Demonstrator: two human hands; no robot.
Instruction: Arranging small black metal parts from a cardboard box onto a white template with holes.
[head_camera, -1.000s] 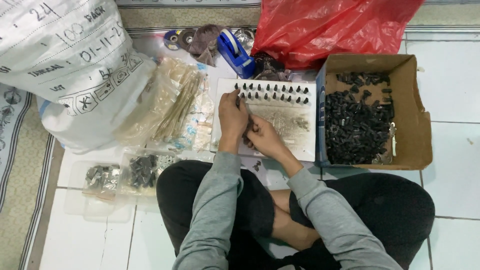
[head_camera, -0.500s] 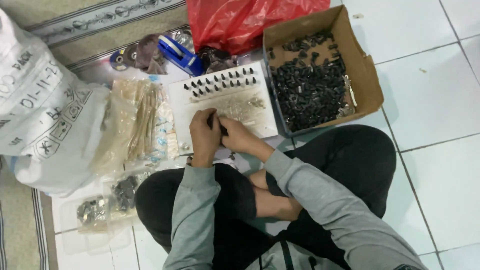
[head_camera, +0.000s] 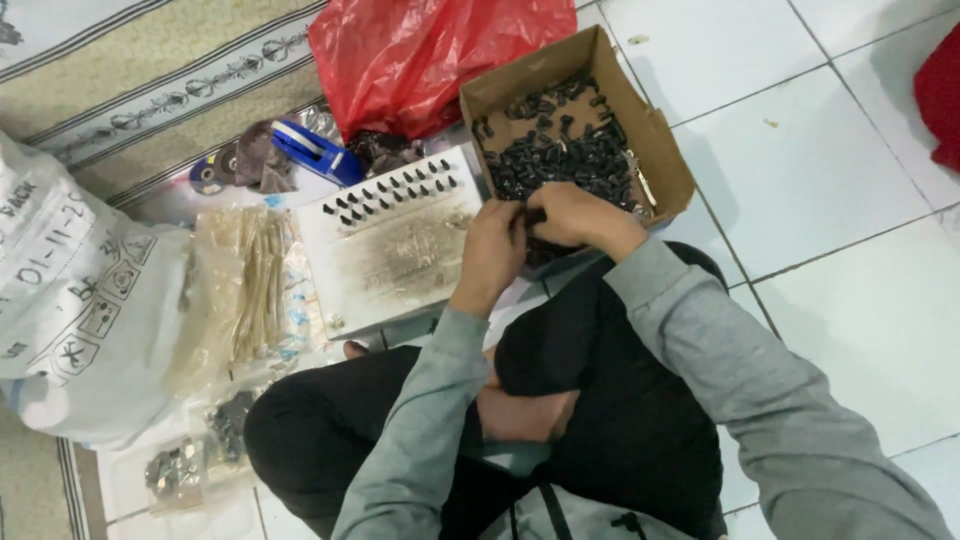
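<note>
While the person sits cross-legged on the tiled floor, both hands meet at the near left corner of the cardboard box (head_camera: 660, 150), which lies to the right and holds a heap of small black parts (head_camera: 560, 150), far too many to count. The left hand (head_camera: 495, 245) is curled with fingers bent toward the right hand; whether it pinches a part I cannot tell. The right hand (head_camera: 575, 215) is closed loosely over the pile at the box's edge, apparently gathering pieces, though its palm is hidden.

One white board (head_camera: 395, 245) lies just left of the hands. Along its far edge stand two rows of black parts, roughly twenty in all; the rest of the board shows none, so the filling looks only begun, judged from this.

Further left lie clear bags of pale strips (head_camera: 250, 290), one large white sack (head_camera: 80, 310), one red plastic bag (head_camera: 420, 50) and one blue tape dispenser (head_camera: 315, 150).
</note>
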